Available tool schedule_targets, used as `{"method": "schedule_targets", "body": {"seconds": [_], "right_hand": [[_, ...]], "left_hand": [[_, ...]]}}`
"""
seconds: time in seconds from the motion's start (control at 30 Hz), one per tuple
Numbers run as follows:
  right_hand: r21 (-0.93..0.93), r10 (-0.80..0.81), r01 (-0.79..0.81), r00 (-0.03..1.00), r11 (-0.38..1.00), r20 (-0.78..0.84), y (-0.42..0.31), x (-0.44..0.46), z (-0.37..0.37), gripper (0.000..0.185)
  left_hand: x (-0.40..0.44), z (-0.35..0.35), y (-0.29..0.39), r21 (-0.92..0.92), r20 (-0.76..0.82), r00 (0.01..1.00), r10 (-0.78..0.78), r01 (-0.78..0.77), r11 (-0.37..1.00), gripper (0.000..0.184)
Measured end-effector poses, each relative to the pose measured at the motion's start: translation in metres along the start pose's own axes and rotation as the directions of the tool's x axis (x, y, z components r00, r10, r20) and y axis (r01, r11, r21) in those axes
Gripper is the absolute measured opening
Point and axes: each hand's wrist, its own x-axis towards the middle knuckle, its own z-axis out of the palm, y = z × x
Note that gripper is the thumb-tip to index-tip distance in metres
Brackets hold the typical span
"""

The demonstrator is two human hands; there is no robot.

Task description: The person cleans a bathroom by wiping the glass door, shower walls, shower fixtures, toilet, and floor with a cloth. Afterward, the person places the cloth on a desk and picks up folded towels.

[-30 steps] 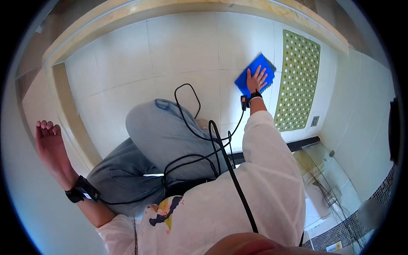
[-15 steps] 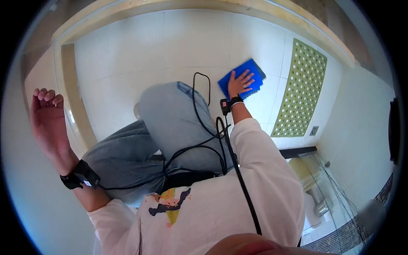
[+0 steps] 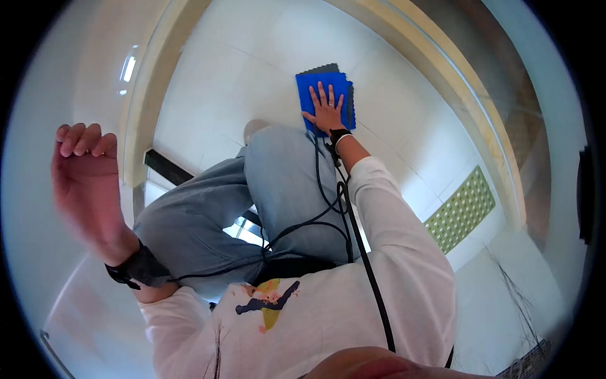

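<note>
My right hand (image 3: 327,112) lies flat on a folded blue cloth (image 3: 306,85) with its fingers spread. The cloth has zigzag edges, and dark grey layers show along its top and right side. It rests on the white tiled floor (image 3: 252,76). My left hand (image 3: 88,170) is raised at the left, palm showing, fingers loosely bent and nothing in it. No object touches the left hand. Each wrist wears a black strap with a small device.
A pale stone kerb (image 3: 148,107) runs along the left, and another curves along the right. On the floor at the right lies a green mat (image 3: 464,211) with white dots. Black cables (image 3: 303,224) hang across my bent knees. A dark drain strip (image 3: 167,166) sits at the left.
The view has turned, so the mat now appears lower right. My right hand and the cloth have shifted left and up in view. My left hand stays raised.
</note>
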Motion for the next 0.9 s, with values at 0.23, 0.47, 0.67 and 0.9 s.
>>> {"method": "schedule_targets", "body": {"seconds": [0.23,0.47,0.67,0.9], "right_hand": [[-0.097,-0.346,0.384,0.897,0.918,0.277,-0.068,0.039,0.013,0.083],[-0.173,-0.416,0.442,0.894,0.88,0.169,-0.017,0.004,-0.004,0.081],[-0.175,0.147,-0.163,0.984,0.971,-0.103,0.105,-0.093,-0.047,0.081],[0.094,0.671,-0.674,0.693,0.733,-0.265,0.176,-0.228,-0.022,0.084]], "left_hand": [[-0.007,-0.037,0.004,-0.008,-0.191,0.981,0.045,-0.047,0.999,0.013],[-0.008,-0.048,0.009,-0.021,-0.038,0.999,0.019,-0.02,1.0,0.012],[0.025,0.022,-0.017,0.001,0.176,0.974,-0.14,0.142,0.99,0.012],[0.028,0.084,-0.065,0.159,0.37,0.891,-0.264,0.22,0.963,0.014]]}}
